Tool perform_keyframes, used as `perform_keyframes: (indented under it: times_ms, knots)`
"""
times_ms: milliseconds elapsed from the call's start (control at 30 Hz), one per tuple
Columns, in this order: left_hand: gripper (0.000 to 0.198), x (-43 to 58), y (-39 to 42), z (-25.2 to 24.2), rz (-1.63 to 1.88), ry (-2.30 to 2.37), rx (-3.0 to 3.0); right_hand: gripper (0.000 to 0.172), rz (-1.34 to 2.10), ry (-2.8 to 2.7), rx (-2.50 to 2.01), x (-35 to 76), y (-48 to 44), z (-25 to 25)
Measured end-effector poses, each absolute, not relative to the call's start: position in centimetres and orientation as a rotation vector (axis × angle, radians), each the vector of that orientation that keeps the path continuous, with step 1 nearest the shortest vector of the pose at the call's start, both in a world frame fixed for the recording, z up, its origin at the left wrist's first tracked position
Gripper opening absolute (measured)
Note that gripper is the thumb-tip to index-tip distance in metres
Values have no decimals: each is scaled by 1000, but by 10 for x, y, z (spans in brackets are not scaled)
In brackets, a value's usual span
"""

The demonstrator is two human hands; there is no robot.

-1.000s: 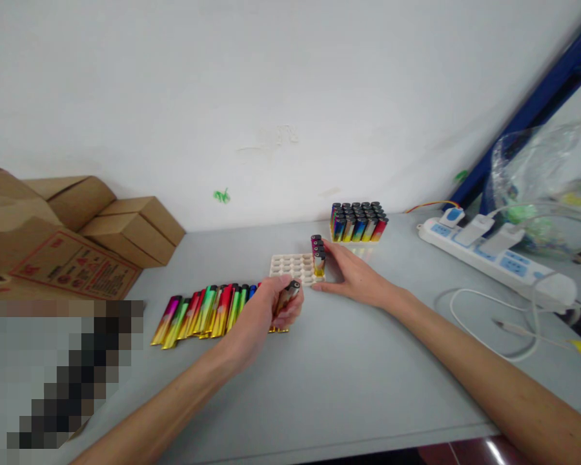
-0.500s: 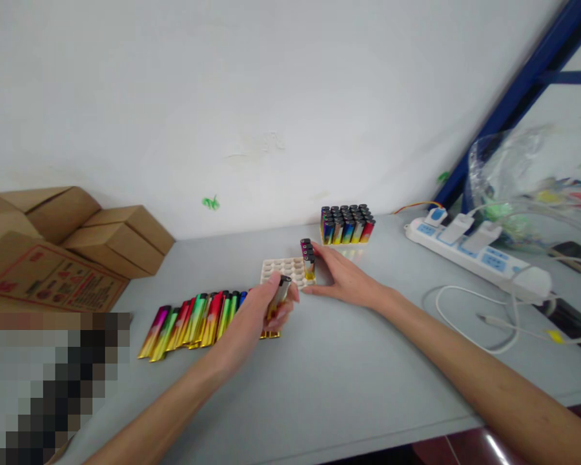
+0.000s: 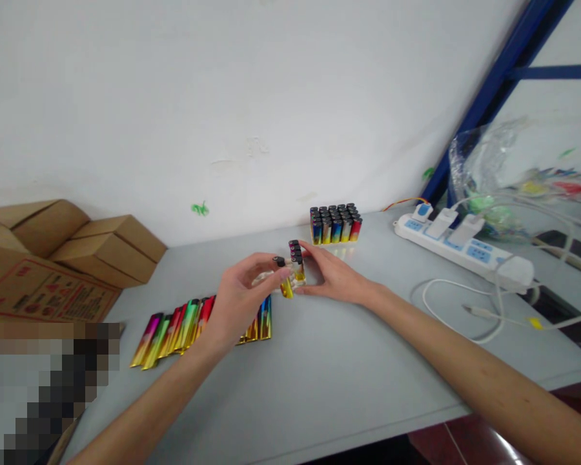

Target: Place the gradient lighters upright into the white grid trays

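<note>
Low, left of centre in the frame, a pile of lighters (image 3: 188, 323) lies partly behind the left forearm. Near the centre, the left hand (image 3: 244, 284) pinches one lighter (image 3: 285, 284), slightly tilted. It has just moved forward, so this lighter is now close beside the standing row (image 3: 297, 263) in the white tray (image 3: 300, 282). The right hand (image 3: 336, 274) is spread around the row; whether it presses, one cannot tell.

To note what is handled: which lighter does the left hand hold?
The gold-ended lighter pinched by the left hand, left of the short upright row. Loose ones lie on the table; the rest stand in that row or the block behind.
</note>
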State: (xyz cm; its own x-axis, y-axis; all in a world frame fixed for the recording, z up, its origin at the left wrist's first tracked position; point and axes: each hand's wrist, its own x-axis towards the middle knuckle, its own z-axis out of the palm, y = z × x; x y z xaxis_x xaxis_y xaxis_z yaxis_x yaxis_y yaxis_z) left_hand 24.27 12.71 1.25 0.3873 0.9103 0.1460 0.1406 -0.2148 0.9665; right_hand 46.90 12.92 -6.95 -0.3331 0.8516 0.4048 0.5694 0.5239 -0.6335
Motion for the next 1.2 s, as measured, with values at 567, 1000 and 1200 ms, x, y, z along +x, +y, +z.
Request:
perform_keyframes:
  times_ms: [567,1000,1200]
  knots:
    - [26,260,133,-3,957,1109,2184,103,466,-2064,-1131,469,130,-69]
    - [31,260,142,6,764,1041,2225,104,455,-2070,-1142,469,131,-70]
    - [34,259,138,5,750,1071,2221,103,455,-2069,-1128,469,132,-71]
